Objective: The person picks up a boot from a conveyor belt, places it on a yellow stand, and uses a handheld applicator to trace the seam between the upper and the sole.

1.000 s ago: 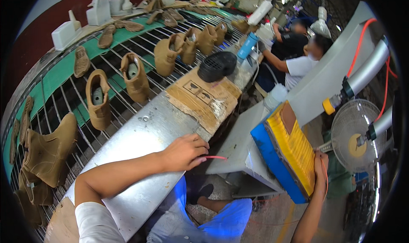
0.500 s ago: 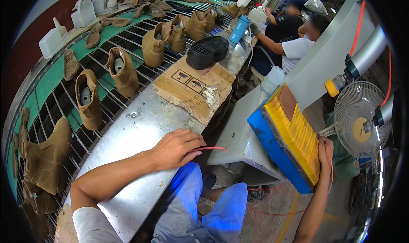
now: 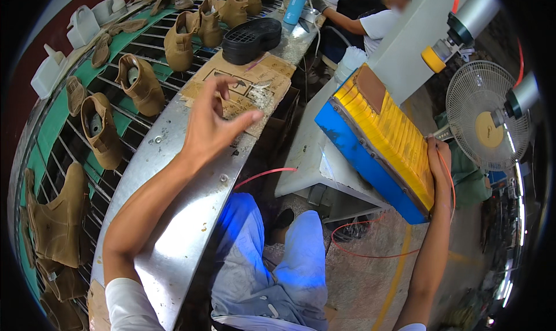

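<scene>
Left hand (image 3: 211, 125) is raised above the metal bench edge (image 3: 174, 215), fingers loosely spread, grasping nothing. Right hand (image 3: 441, 167) grips the near right end of the blue-and-yellow block (image 3: 382, 139), which is tilted over the white table (image 3: 307, 151).

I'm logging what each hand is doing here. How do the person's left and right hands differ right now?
The left hand is raised, empty, fingers spread, above the metal bench near the cardboard sheet. The right hand is lower, closed on the edge of the blue and yellow tray, tilting it. Both are bare.
</scene>
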### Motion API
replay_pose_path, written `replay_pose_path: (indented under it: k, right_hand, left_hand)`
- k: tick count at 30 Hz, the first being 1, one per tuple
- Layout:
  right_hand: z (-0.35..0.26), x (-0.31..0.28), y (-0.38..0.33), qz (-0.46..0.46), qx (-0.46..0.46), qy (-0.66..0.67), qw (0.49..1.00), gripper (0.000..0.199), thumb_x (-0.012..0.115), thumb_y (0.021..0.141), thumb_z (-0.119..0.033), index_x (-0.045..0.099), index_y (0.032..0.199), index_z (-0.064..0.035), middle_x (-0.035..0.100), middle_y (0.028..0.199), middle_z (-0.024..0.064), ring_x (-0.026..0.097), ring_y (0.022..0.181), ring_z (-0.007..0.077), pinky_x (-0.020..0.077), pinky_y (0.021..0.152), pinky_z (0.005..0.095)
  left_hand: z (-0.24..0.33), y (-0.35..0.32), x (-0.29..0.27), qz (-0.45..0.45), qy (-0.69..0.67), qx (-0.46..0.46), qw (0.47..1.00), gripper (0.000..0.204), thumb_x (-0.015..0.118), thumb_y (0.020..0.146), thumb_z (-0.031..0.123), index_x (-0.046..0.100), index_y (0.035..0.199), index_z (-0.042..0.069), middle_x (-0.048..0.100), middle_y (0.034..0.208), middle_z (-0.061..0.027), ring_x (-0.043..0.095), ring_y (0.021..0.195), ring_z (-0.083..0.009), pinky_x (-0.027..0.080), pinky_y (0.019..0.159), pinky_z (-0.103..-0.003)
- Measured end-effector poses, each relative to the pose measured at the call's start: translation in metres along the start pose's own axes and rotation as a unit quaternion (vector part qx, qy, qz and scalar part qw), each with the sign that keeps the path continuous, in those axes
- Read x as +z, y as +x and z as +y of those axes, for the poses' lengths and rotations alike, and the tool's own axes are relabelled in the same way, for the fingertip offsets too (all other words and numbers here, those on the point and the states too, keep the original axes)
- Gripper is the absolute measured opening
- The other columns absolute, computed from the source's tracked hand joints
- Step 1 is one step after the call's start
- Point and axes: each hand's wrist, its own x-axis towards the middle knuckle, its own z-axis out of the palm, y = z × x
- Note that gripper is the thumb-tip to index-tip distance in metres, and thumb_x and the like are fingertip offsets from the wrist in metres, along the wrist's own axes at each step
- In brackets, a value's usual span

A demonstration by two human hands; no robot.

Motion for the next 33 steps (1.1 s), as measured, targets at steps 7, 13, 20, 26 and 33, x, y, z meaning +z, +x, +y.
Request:
replay_pose_path:
  k: [7, 13, 20, 26, 33]
  right_hand:
    - [0.003, -0.005, 0.006, -0.012, 0.001, -0.012, 1.000, 0.053, 0.049, 0.103, -0.043, 0.070, 0.093, 0.0047, 0.063, 0.082, 0.0318, 0.065, 0.078, 0.0427, 0.0473, 0.075, 0.0467]
    - [0.003, -0.002, -0.003, 0.014, 0.004, 0.010, 1.000, 0.053, 0.049, 0.104, -0.040, 0.067, 0.090, 0.0071, 0.059, 0.076, 0.0301, 0.063, 0.072, 0.0396, 0.0464, 0.073, 0.0465]
    - [0.008, -0.003, 0.003, 0.032, -0.008, -0.006, 0.999, 0.050, 0.050, 0.103, -0.041, 0.069, 0.092, 0.0042, 0.064, 0.082, 0.0302, 0.064, 0.078, 0.0436, 0.0465, 0.073, 0.0485]
    - [-0.001, -0.003, -0.004, 0.007, 0.029, -0.007, 1.000, 0.050, 0.051, 0.102, -0.043, 0.075, 0.100, 0.0017, 0.069, 0.093, 0.0318, 0.068, 0.092, 0.0464, 0.0492, 0.082, 0.0495]
    - [-0.003, 0.000, -0.002, 0.018, 0.017, -0.031, 0.999, 0.051, 0.051, 0.103, -0.043, 0.074, 0.097, 0.0018, 0.068, 0.093, 0.0323, 0.067, 0.093, 0.0477, 0.0495, 0.082, 0.0511]
  left_hand:
    - [-0.043, 0.048, 0.042, 0.132, 0.053, -0.027, 0.989, 0.072, 0.097, 0.067, 0.046, 0.036, 0.070, 0.009, 0.032, 0.062, 0.0029, 0.030, 0.060, -0.0100, 0.032, 0.050, -0.031]
    - [-0.067, 0.032, 0.046, 0.104, 0.129, -0.027, 0.986, 0.076, 0.092, 0.075, 0.048, 0.035, 0.054, 0.002, 0.029, 0.047, -0.0048, 0.025, 0.050, -0.0124, 0.028, 0.045, -0.038]
    - [-0.061, 0.026, 0.048, 0.123, 0.135, 0.021, 0.983, 0.058, 0.075, 0.096, 0.032, 0.048, 0.055, 0.001, 0.036, 0.048, -0.0121, 0.032, 0.043, -0.0216, 0.032, 0.045, -0.040]
    - [-0.060, 0.024, 0.044, 0.112, 0.113, -0.008, 0.987, 0.061, 0.069, 0.100, 0.037, 0.046, 0.058, 0.000, 0.032, 0.049, -0.0098, 0.030, 0.046, -0.0174, 0.031, 0.047, -0.041]
    - [-0.058, 0.025, 0.039, 0.054, 0.127, -0.035, 0.990, 0.052, 0.068, 0.098, 0.036, 0.053, 0.062, 0.001, 0.044, 0.052, -0.0125, 0.041, 0.047, -0.0245, 0.037, 0.050, -0.043]
